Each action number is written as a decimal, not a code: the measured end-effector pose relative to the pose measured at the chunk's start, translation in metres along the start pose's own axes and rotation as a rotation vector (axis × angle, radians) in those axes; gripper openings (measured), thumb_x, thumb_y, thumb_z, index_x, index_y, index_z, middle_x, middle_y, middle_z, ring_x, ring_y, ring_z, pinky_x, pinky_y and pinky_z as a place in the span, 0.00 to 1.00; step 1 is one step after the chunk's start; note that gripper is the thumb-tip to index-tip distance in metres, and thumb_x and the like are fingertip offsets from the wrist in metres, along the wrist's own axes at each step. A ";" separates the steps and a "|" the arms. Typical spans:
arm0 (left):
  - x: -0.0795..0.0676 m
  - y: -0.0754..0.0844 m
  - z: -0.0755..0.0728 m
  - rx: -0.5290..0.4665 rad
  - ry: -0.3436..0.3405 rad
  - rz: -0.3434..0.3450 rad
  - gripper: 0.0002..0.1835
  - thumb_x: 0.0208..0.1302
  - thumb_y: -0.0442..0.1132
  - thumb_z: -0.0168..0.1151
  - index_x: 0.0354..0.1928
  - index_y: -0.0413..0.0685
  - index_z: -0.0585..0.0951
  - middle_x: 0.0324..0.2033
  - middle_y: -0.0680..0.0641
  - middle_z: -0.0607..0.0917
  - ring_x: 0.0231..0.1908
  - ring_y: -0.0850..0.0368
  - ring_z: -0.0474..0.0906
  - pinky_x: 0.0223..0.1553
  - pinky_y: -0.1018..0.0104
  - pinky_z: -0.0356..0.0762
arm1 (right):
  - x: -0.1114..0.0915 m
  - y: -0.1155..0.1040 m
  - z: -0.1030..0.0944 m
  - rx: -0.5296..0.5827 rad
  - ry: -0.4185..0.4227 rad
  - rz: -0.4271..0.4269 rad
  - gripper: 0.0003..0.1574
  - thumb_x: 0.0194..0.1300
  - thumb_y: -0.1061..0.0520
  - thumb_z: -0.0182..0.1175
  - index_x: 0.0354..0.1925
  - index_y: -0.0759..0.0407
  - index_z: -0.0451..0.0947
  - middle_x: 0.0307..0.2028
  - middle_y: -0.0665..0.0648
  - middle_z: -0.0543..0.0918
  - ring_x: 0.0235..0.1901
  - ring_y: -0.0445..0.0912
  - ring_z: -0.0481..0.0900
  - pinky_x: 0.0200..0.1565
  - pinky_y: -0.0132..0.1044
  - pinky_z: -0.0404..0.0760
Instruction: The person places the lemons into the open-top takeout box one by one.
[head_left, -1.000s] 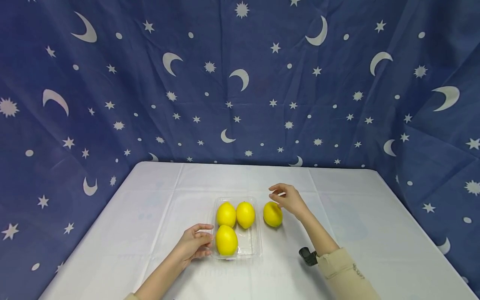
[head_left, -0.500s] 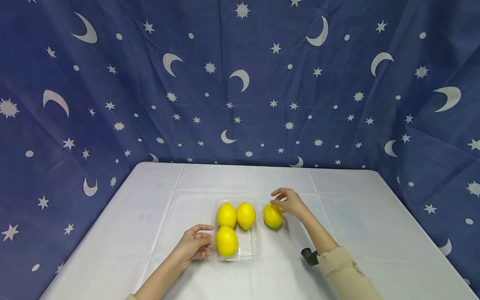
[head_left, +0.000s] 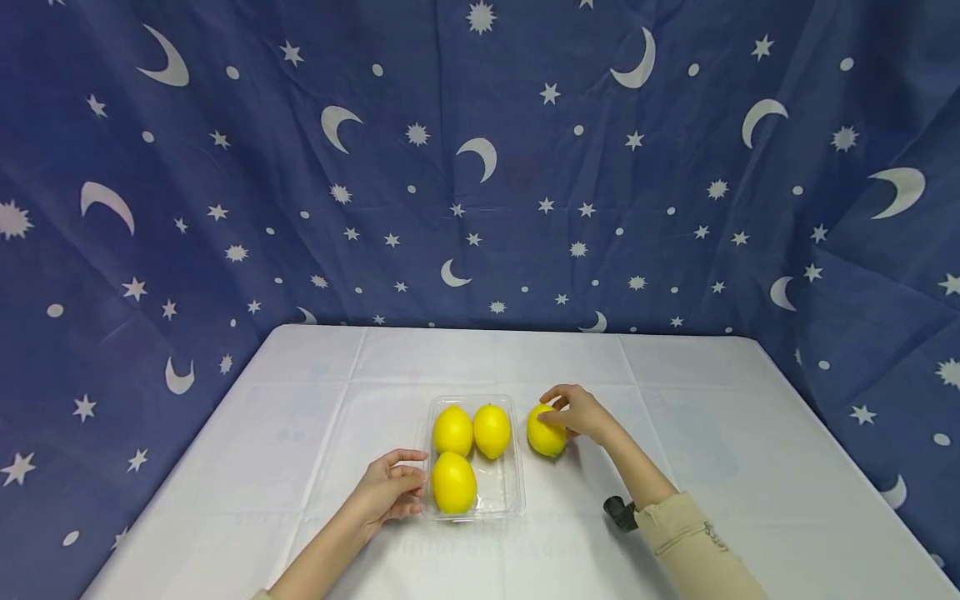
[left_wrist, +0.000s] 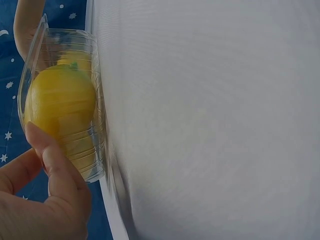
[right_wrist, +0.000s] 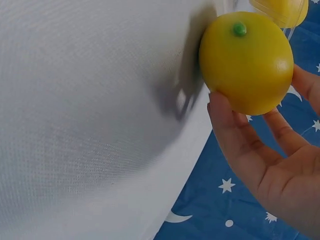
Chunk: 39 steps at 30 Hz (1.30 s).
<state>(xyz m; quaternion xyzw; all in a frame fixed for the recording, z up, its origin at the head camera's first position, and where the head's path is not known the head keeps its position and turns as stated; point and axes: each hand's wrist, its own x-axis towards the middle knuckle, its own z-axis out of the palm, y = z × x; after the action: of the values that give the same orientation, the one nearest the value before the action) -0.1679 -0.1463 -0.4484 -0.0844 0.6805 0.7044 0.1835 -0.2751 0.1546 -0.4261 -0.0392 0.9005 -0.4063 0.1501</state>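
Observation:
A clear plastic tray (head_left: 498, 487) holds three yellow lemons, two side by side at the back and a near-left lemon (head_left: 453, 483). At the tray's left side my left hand (head_left: 384, 492) touches the wall with fingertips and thumb, not wrapped round it. Right of the tray, on the tabletop, sits another lemon (head_left: 542, 437). My right hand (head_left: 587, 414) grips it from the far right side, thumb and fingers curled about it. In the right wrist view this lemon (right_wrist: 245, 65) shows a green stem end, with fingertips against its side.
A white cloth covers the table (head_left: 360, 358). Behind it hangs a blue curtain (head_left: 405, 167) patterned with moons and stars. A small black device (head_left: 620, 513) is by the right sleeve cuff. The tray's front-right space (head_left: 501, 496) is bare.
My right hand has come down from above the loose lemon, and its fingers have closed round it. The left hand and the tray have stayed in place.

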 end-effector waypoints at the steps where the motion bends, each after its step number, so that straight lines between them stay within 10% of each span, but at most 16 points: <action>1: 0.000 0.000 0.000 0.002 0.001 0.000 0.24 0.62 0.31 0.58 0.59 0.35 0.66 0.29 0.53 0.80 0.25 0.63 0.76 0.26 0.73 0.83 | 0.000 -0.001 0.000 -0.001 -0.005 0.003 0.22 0.58 0.57 0.65 0.50 0.63 0.76 0.44 0.64 0.77 0.29 0.47 0.75 0.28 0.37 0.85; 39: 0.000 0.000 0.002 -0.002 0.005 -0.005 0.24 0.62 0.31 0.58 0.59 0.36 0.66 0.27 0.54 0.79 0.25 0.63 0.75 0.26 0.73 0.83 | -0.016 0.002 0.005 0.067 0.081 -0.139 0.23 0.58 0.61 0.65 0.52 0.62 0.74 0.47 0.68 0.76 0.32 0.49 0.76 0.27 0.36 0.85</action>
<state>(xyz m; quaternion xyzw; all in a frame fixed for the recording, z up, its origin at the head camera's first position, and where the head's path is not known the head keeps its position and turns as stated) -0.1677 -0.1447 -0.4484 -0.0879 0.6800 0.7044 0.1835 -0.2582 0.1552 -0.4272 -0.0803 0.8869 -0.4467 0.0862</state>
